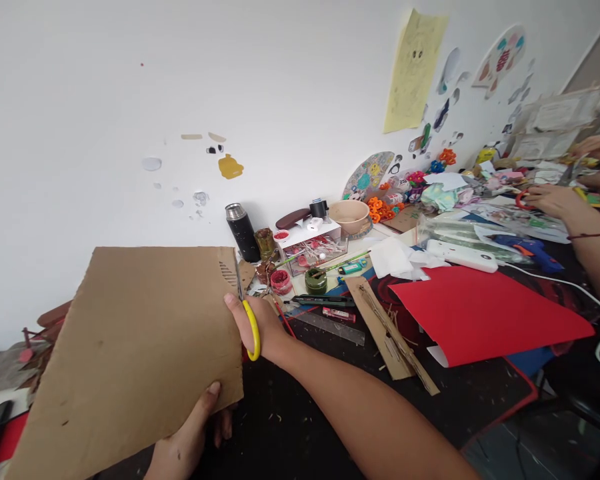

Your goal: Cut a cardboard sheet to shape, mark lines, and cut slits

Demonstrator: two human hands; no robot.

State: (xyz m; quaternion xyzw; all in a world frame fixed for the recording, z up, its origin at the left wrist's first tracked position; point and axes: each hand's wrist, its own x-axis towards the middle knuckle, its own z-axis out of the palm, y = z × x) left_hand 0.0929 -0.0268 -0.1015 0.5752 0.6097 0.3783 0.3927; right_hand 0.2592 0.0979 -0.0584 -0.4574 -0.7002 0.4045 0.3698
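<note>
A large brown cardboard sheet (145,353) is held up at the left, tilted towards me. My left hand (193,427) grips its lower edge, thumb on the front face and the other fingers behind. At the sheet's right edge my right hand (260,323) is closed on yellow-handled scissors (253,333). Their metal blade lies along the cardboard's upper right edge, beside some printed dark stripes. Part of the handles and the other blade are hidden by the hand and the sheet.
Behind stand a black thermos (243,233), paint jars (316,281) and a beige bowl (349,217). To the right lie a cardboard strip (375,327), a clear ruler (333,328) and a red sheet (490,313). Another person's hand (550,200) holds scissors at the far right.
</note>
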